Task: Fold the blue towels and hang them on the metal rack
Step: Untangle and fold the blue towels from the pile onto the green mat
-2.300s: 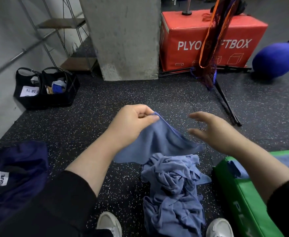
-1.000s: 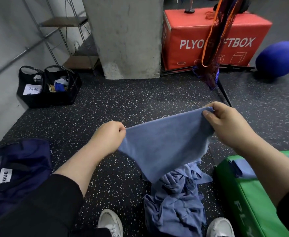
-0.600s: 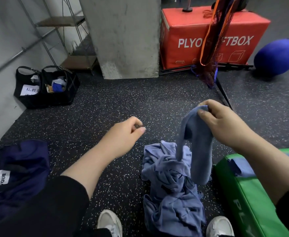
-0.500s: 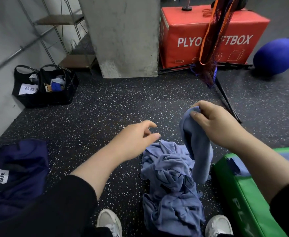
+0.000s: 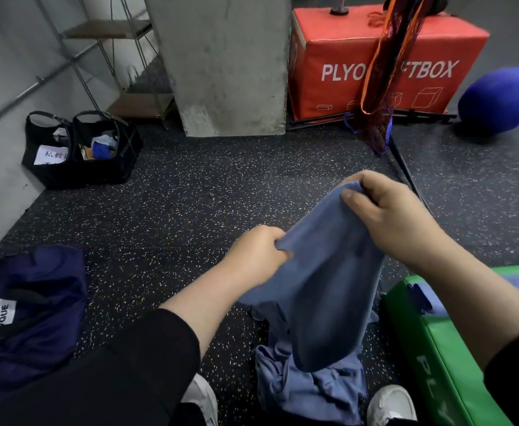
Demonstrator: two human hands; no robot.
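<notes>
Head view: two hands, left (image 5: 253, 256) and right (image 5: 387, 216), each pinch one blue cloth towel (image 5: 322, 281) above one crumpled towel heap (image 5: 310, 392).

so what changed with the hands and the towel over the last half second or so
The left hand, which had let go and hung free, moved right and now grips the side of the blue towel. The right hand kept pinching its top edge. The heap of towels on the floor and the green pad stayed put.
</notes>
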